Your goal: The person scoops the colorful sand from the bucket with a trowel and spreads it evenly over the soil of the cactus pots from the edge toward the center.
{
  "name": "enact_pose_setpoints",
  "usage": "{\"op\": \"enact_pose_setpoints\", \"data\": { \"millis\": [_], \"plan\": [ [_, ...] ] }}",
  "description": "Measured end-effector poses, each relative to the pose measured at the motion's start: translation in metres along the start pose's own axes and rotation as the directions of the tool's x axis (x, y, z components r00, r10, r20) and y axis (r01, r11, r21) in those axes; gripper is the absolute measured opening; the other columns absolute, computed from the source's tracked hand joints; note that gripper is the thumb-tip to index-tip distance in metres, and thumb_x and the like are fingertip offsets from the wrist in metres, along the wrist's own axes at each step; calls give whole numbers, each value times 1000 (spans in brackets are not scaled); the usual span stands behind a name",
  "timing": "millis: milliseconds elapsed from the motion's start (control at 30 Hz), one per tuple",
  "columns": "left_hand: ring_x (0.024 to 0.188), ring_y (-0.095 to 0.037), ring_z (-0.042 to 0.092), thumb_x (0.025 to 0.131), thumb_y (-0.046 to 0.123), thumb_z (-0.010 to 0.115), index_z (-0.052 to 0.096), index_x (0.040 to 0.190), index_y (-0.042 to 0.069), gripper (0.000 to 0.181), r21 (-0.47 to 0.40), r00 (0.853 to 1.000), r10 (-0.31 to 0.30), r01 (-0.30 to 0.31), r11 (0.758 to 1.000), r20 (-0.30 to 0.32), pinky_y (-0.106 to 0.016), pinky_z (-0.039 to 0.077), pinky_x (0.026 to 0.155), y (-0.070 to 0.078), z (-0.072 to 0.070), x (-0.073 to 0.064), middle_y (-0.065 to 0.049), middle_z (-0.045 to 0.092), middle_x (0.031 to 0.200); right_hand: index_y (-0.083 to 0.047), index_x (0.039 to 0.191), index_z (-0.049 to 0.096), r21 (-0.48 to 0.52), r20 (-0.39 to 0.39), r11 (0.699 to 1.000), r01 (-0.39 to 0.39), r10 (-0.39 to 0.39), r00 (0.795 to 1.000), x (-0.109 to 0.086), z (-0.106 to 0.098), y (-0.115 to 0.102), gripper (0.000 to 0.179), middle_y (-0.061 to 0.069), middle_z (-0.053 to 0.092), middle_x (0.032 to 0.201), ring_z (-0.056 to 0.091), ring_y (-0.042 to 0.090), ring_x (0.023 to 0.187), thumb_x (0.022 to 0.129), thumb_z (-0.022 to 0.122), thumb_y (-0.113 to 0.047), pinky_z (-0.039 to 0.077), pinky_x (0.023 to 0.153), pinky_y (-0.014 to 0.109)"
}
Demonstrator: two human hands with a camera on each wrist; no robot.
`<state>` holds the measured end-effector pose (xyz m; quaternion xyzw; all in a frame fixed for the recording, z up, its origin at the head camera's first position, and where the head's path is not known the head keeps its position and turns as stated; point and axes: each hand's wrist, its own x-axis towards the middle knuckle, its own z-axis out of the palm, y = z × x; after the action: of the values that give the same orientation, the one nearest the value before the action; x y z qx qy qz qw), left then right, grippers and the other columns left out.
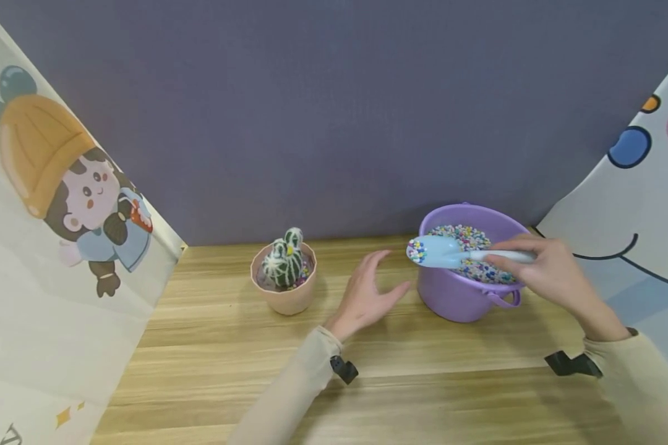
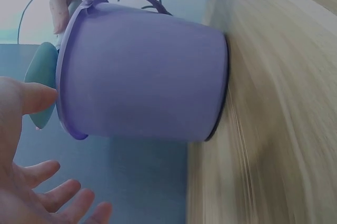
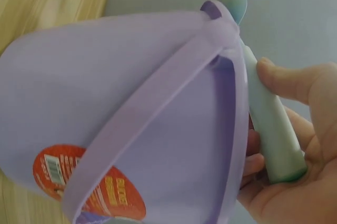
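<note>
My right hand (image 1: 556, 272) grips the pale handle of a light blue toy shovel (image 1: 436, 251) above a purple bucket (image 1: 456, 300). Small multicoloured beads (image 1: 417, 251) lie in the tip of the scoop, which juts past the bucket's left rim. More beads fill the bucket below it. My left hand (image 1: 364, 296) hovers between the bucket and a potted cactus, holding nothing, its thumb and fingers spread. In the left wrist view, the left thumb overlaps the shovel's scoop (image 2: 42, 76). The right wrist view shows the shovel handle (image 3: 271, 124) across the right palm.
A pinkish pot (image 1: 286, 303) with a small striped cactus (image 1: 282, 262) stands left of my left hand, some coloured beads at the plant's base. The wooden table (image 1: 200, 371) meets a grey-blue wall (image 1: 334, 123) at the back. Cartoon-printed panels (image 1: 33, 309) flank both sides.
</note>
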<state>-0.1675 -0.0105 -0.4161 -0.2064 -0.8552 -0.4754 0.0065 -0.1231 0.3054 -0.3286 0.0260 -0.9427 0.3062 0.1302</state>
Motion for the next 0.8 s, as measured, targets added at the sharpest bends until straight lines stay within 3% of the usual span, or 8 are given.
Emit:
{"op": "enact_pose_setpoints", "data": {
  "millis": [200, 467, 567, 700, 800],
  "plan": [
    [152, -28, 45, 95, 46, 76, 44, 161, 19, 78, 0, 1000, -19, 19, 1000, 5, -55, 38, 127, -4, -5, -4, -6, 44, 168, -14, 113, 84, 13, -3, 1000, 10, -9, 1000, 1, 7, -6, 32, 17, 77, 116, 53, -8, 91, 90, 87, -37, 43, 73, 17],
    [151, -28, 47, 95, 49, 75, 44, 161, 19, 79, 8, 1000, -12, 12, 1000, 2, -54, 40, 126, -10, -12, -9, -5, 45, 167, -17, 112, 85, 2, -11, 1000, 8, -8, 1000, 1, 14, -8, 31, 13, 77, 113, 55, -2, 90, 90, 86, -39, 44, 71, 18],
    [150, -28, 48, 95, 47, 76, 44, 160, 19, 77, 16, 1000, -14, 14, 1000, -3, -54, 40, 125, -12, -14, -11, -4, 46, 166, -19, 112, 85, -15, -13, 1000, 11, -12, 1000, 1, 16, -10, 32, 17, 77, 119, 60, 6, 95, 90, 86, -42, 44, 72, 20],
    [149, -28, 49, 95, 47, 75, 45, 160, 19, 76, 25, 1000, -21, 22, 999, -9, -56, 41, 124, -14, -17, -15, -5, 47, 165, -17, 113, 85, -29, -10, 999, 22, -23, 1000, 2, 19, -14, 35, 22, 75, 126, 64, 28, 108, 91, 85, -44, 44, 78, 29],
    [147, -27, 51, 95, 49, 74, 46, 159, 19, 76, 32, 1000, -16, 17, 999, -15, -55, 43, 123, -17, -20, -17, -5, 49, 163, -15, 112, 84, -5, -17, 999, 42, -42, 999, 3, 22, -17, 34, 20, 77, 121, 65, 27, 105, 90, 86, -41, 44, 79, 28]
  ]
}}
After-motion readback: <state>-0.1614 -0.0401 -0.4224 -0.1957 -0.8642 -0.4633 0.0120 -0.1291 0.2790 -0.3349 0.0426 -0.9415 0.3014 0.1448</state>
